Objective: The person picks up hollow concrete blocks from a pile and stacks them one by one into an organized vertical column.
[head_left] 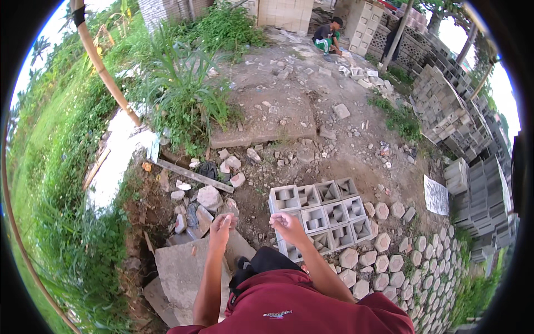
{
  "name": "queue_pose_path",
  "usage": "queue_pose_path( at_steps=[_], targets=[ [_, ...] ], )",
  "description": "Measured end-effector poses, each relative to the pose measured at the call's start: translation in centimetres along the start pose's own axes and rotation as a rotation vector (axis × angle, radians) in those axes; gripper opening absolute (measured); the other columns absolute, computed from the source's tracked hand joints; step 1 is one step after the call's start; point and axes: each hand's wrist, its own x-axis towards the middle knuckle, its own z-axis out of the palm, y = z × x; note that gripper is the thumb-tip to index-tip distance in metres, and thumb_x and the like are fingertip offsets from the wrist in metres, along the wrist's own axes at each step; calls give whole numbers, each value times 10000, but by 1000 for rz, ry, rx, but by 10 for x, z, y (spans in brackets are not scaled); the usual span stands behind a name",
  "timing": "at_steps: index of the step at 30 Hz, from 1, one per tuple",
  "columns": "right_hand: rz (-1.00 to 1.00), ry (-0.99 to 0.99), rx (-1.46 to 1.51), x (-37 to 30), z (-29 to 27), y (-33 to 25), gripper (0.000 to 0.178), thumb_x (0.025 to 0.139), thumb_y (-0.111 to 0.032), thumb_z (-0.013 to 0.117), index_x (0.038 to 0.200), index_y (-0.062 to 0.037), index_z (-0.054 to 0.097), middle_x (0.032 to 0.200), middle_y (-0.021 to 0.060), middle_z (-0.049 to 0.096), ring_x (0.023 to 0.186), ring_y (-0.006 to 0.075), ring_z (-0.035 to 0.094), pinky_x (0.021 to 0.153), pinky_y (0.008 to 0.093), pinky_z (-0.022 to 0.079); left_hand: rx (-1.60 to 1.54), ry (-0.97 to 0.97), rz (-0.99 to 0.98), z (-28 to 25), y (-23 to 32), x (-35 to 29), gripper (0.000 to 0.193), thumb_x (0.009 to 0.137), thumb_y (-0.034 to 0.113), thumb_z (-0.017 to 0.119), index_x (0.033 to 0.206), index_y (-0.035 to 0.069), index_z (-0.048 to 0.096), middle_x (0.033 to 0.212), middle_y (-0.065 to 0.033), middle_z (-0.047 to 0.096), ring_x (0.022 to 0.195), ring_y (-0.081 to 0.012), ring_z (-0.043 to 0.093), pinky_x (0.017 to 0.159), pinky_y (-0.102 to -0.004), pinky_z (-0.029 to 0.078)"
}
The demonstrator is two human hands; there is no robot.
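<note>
My left hand [221, 227] is raised in front of my body, with thumb and fingers drawn together. Beneath it lie a grey concrete slab [183, 267] and broken rubble. To the right, my right hand [286, 224] is held up with its fingers curled in toward the thumb. Whatever either hand holds, if anything, is too small to make out. The hands are apart from each other. Just beyond and right of my right hand is a group of hollow concrete blocks [316, 222] set in rows on the ground, openings facing up; my right forearm hides part of it.
Hexagonal pavers [382, 263] cover the ground at right. Stacked blocks [445, 108] stand farther right. A wooden plank [192, 175] lies across rubble, near a bamboo pole [103, 69]. In the distance a person [327, 38] crouches near scattered blocks. Tall weeds [186, 92] grow left.
</note>
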Motion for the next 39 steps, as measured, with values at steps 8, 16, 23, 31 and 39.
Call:
queue_pose_path(
  at_steps=[8,16,23,31,39],
  targets=[
    [210,212,120,73,-4,34,210,889,-166,613,989,18,626,859,62,669,760,105,633,697,244,508,-62,-151,-146,21,30,108,266,944,269,561,1085,52,620,979,-62,674,866,-130,631,735,-276,493],
    [51,342,44,250,-18,87,239,884,-203,617,973,18,634,800,45,666,733,106,626,668,254,498,103,-313,-138,60,11,311,268,950,253,544,1076,30,621,960,-59,671,854,-132,629,730,-288,512],
    [41,498,-48,342,-65,61,211,917,-172,599,992,24,627,872,48,660,826,109,627,732,247,492,131,-622,-128,153,26,428,271,955,262,530,1096,43,604,996,-42,664,860,-113,619,733,-261,491],
    [183,938,84,325,-105,92,273,926,-207,594,1053,35,603,887,70,668,797,128,634,722,268,506,316,-998,-340,254,-3,486,260,952,266,532,1073,50,611,967,-21,664,840,-90,613,703,-232,486],
    [335,1433,310,310,-107,147,275,934,-225,578,1027,32,605,833,64,662,732,107,613,629,247,486,471,-1443,-454,374,-30,528,248,959,268,523,1068,63,611,958,-19,667,839,-83,605,717,-238,479]
  ],
)
